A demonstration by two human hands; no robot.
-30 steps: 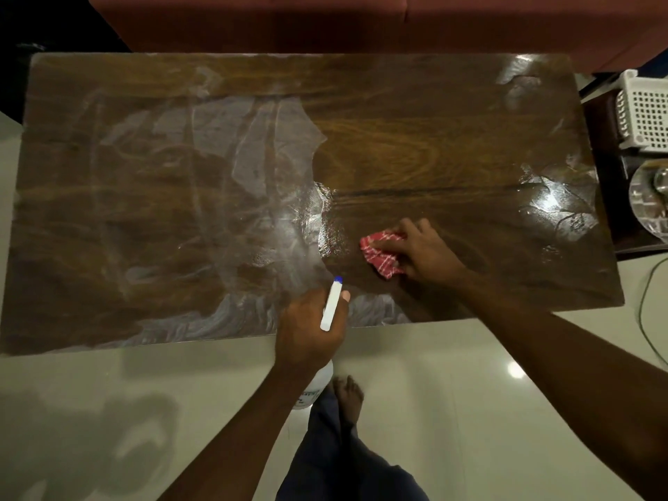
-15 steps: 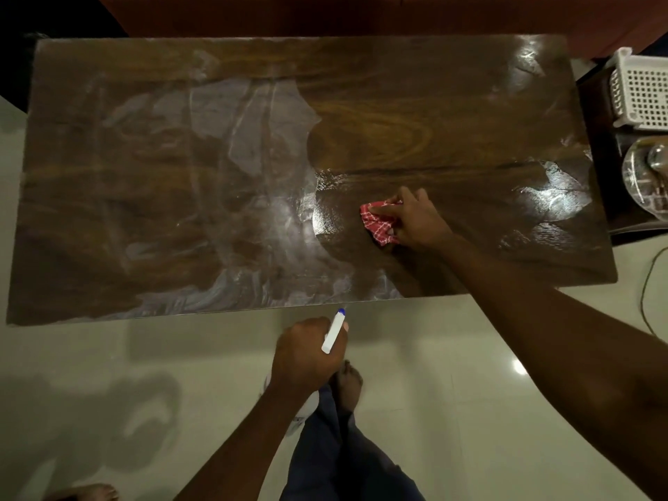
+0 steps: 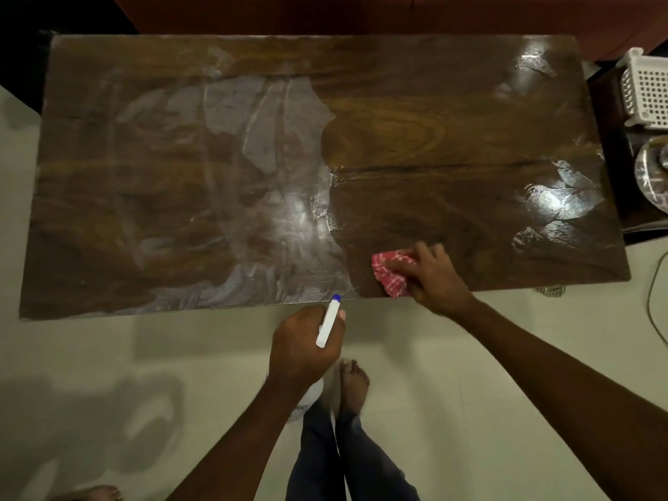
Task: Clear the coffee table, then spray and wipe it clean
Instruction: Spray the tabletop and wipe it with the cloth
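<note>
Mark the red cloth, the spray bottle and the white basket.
red cloth (image 3: 386,278), head view, exposed left part.
spray bottle (image 3: 328,321), head view, white nozzle.
white basket (image 3: 649,92), head view, perforated wall.

Cloth (image 3: 392,274) on table (image 3: 433,139), perhaps overhanging edge.

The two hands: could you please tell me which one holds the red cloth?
The right hand, holding the red cloth down near the front edge of the coffee table. The left hand instead grips a white spray bottle.

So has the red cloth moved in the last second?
Yes. The cloth, held by the right hand, slid towards the person: it was midway between the table's dark grain line and near edge, now close to that edge.
</note>
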